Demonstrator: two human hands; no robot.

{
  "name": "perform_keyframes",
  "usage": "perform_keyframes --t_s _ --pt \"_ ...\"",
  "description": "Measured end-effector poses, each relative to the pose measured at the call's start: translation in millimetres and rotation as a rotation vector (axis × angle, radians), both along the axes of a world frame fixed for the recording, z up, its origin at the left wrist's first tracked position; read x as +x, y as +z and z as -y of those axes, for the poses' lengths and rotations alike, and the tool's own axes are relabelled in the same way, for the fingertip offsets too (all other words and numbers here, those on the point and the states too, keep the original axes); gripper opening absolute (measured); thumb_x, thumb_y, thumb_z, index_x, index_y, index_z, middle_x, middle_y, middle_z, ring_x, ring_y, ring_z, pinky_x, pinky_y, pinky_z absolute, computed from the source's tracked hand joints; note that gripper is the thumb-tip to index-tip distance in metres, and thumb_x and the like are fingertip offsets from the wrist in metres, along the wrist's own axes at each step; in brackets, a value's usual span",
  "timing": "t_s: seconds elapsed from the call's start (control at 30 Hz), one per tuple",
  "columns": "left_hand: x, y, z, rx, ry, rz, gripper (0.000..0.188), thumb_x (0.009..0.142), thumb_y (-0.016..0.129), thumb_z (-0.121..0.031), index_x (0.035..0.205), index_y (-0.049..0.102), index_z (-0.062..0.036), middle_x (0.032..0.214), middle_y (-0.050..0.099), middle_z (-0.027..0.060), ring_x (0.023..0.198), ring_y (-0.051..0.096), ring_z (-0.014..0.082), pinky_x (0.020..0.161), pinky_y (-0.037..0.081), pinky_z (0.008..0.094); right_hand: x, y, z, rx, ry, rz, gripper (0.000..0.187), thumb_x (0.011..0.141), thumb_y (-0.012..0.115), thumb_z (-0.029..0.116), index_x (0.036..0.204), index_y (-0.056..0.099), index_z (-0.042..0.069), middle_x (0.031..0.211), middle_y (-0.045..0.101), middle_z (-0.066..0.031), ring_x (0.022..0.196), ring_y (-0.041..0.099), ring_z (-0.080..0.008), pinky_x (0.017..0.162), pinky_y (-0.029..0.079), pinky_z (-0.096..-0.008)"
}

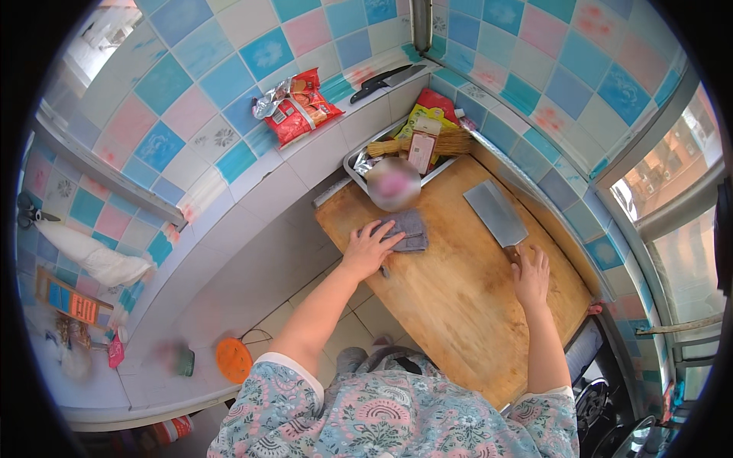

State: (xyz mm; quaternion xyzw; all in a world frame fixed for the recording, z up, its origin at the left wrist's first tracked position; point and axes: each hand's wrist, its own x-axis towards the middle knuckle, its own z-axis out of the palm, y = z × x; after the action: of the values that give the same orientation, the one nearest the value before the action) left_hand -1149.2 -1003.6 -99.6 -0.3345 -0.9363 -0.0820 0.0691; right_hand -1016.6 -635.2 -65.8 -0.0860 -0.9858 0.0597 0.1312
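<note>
A folded grey cloth point(407, 231) lies on the left part of a large wooden cutting board point(458, 305). My left hand point(368, 248) rests on the cloth's left edge, its fingers spread. At the board's right lies a cleaver point(495, 214), flat, with its broad grey blade pointing away from me. My right hand point(532, 276) is down at the cleaver's wooden handle, fingers stretched out and the handle beside the thumb and index finger; part of the handle is hidden there.
Behind the board a metal tray point(359, 169) holds packets, a small box and yellow bundles. A blurred round item point(393, 185) sits at its near edge. On the tiled ledge are a red package point(302, 107) and black-handled knives point(385, 82). An orange disc point(234, 360) is at lower left.
</note>
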Motion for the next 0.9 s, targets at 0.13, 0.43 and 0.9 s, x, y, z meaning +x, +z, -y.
perform_keyframes --t_s 0.13,0.43,0.9 --pt "-34 6 65 -0.079 0.315 -0.039 0.046 0.083 0.061 -0.019 0.126 0.052 -0.0322 0.138 0.041 -0.0063 0.119 0.042 0.0208 0.087 0.038 0.0426 38 21 1 -0.091 0.002 0.001 0.045 0.078 0.064 0.010 0.121 0.053 0.010 0.124 0.045 -0.0147 0.116 0.042 -0.0351 0.094 0.038 -0.0443" --pt "-43 102 61 0.016 0.642 0.464 0.041 0.092 0.050 -0.026 0.132 0.047 -0.0179 0.129 0.052 0.0081 0.107 0.054 0.0267 0.095 0.041 0.0363 142 35 -8 -0.616 -0.227 0.086 0.039 0.082 0.063 0.012 0.120 0.055 0.007 0.113 0.057 -0.0122 0.115 0.047 -0.0307 0.096 0.039 -0.0406" --pt "105 97 -142 0.744 -0.283 1.795 0.040 0.098 0.043 -0.023 0.133 0.040 -0.0041 0.123 0.053 0.0051 0.110 0.053 0.0126 0.092 0.045 0.0289 100 40 119 -1.912 -0.149 -0.389 0.088 0.087 0.062 0.040 0.147 0.003 0.013 0.145 0.025 -0.0145 0.135 0.025 -0.0242 0.105 0.031 -0.0357"
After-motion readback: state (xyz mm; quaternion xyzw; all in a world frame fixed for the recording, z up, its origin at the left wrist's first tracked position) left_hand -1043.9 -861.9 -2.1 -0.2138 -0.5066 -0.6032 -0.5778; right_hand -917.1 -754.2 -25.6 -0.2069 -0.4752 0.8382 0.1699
